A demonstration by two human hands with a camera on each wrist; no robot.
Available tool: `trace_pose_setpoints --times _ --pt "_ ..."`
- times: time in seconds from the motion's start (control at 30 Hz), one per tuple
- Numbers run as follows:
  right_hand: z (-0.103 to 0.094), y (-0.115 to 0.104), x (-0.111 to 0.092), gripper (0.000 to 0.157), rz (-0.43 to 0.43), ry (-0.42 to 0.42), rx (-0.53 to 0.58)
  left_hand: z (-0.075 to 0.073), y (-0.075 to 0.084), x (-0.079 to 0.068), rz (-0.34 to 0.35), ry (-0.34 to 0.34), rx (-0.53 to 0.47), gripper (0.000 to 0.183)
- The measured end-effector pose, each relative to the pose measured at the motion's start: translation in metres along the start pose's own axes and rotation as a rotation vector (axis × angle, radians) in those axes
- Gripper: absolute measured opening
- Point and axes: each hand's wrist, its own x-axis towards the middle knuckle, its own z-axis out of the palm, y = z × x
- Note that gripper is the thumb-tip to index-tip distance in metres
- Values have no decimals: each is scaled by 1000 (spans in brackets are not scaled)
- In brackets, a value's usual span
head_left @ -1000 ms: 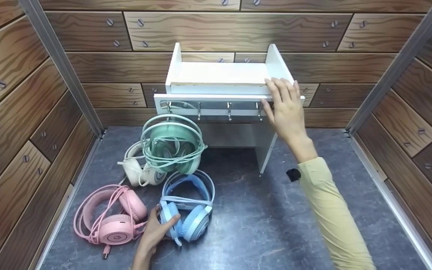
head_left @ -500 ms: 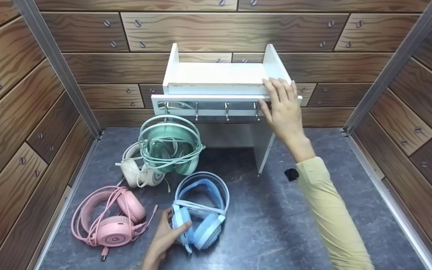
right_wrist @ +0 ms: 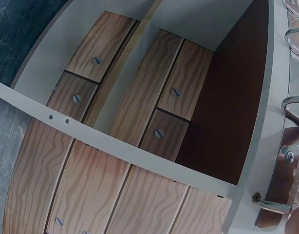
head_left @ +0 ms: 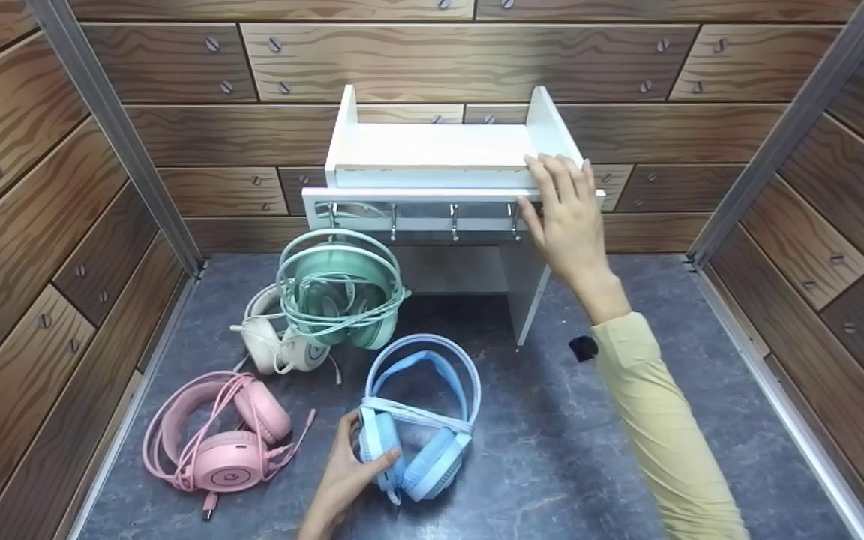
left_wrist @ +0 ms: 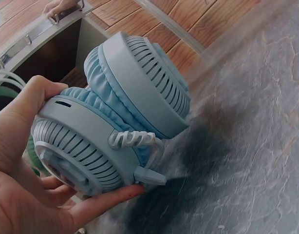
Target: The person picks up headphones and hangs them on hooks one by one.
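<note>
One blue headset (head_left: 436, 465) is in front of the middle of the white shelf (head_left: 439, 146), tilted, its bundled cable strapped across the headband. From my end I see it held by the person's left hand (head_left: 349, 469), thumb and fingers wrapped round one ear cup; I cannot tell whether the headset touches the floor (head_left: 529, 480). Over at the shelf's right front end I have the right hand (head_left: 571, 221), fingers nearly straight across the top edge of the hook rail (head_left: 424, 195), thumb in front of it. A green headset (head_left: 338, 259) hangs at the shelf's left front, from the leftmost hook. Partly hidden by it, I make out a white headset (head_left: 263, 341) lying low near the shelf's left side. Farther forward and left of the shelf lies a pink headset (head_left: 233, 457). Right of the shelf, a small black piece (head_left: 583, 348) lies beside the yellow-green sleeve (head_left: 657, 420).
</note>
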Motion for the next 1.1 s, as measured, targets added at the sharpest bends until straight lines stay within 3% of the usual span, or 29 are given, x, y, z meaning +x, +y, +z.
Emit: trace_pose_setpoints --times 0.57,1.1 --pt "-1 1 -1 51 0 14 3 13 11 -2 213 133 72 95" --pt "0 0 0 52 -5 9 6 17 14 -6 280 232 95 99"
